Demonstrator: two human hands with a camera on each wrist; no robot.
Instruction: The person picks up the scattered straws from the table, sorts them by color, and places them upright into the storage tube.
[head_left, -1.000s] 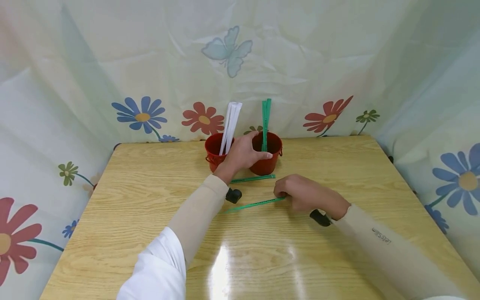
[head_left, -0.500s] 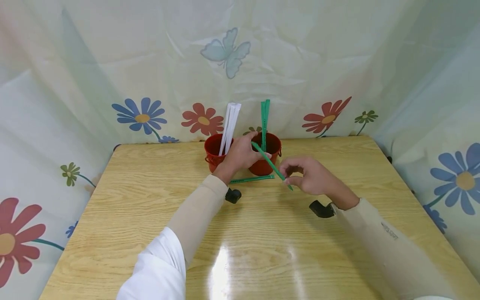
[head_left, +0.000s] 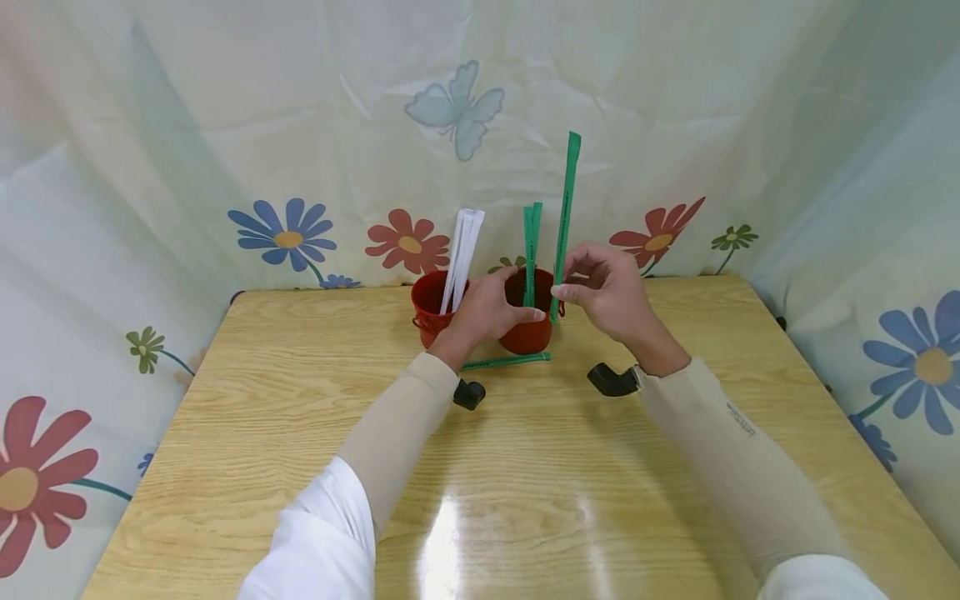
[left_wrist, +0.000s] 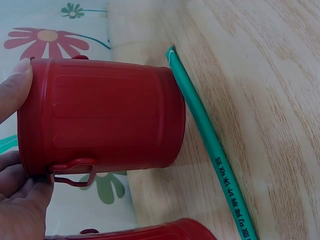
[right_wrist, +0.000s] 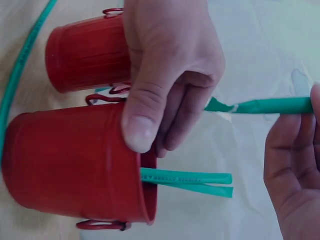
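Note:
My left hand grips the rim of the right red bucket, thumb on one side and fingers round the other. Two green wrapped straws stand in that bucket. My right hand pinches another green wrapped straw near its lower end, holding it nearly upright at the bucket's right side. In the right wrist view the end of this straw points toward the left hand and is outside the bucket. One more green straw lies on the table in front of the buckets.
A second red bucket stands at the left, holding several white wrapped straws. Both buckets are near the back edge of the wooden table, before a flowered curtain. Black wrist mounts hang below the forearms.
My right hand has picked a green straw off the table, turned it upright and brought it up and back to the bucket. The left hand has stayed on the rim.

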